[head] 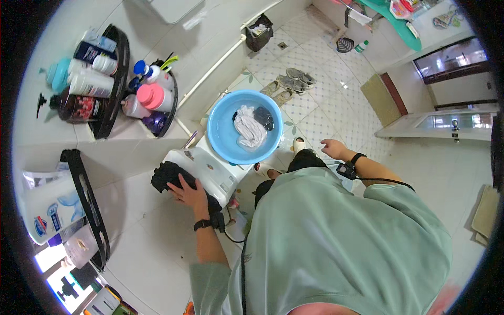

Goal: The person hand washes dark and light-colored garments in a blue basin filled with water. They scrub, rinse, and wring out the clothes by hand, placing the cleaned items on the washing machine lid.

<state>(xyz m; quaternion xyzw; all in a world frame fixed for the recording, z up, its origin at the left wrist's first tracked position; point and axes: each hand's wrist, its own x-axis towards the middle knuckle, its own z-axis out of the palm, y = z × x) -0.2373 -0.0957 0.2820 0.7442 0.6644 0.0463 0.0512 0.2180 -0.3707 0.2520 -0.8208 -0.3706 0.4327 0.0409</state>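
Observation:
My left hand [189,193] rests with spread fingers on a bunched black cloth [169,175], which lies along the top of a white toilet tank [210,173]. Beyond the tank, a round light-blue plastic basin [217,136] stands on the white toilet. Inside it are a wet, twisted white cloth [250,128] and a dark cloth [264,117], at the basin's middle and right. To the right of the basin, my right hand [332,149] hangs in the air above the tiled floor, its fingers partly bent and nothing seen in them.
Black corner shelves [118,78] with bottles line the left wall. Several grey shoes [293,82] and a black-bagged waste bin [260,33] stand on the floor beyond the basin. A green shelf [397,27] is at the top right; a white door [437,125] stands ajar at right.

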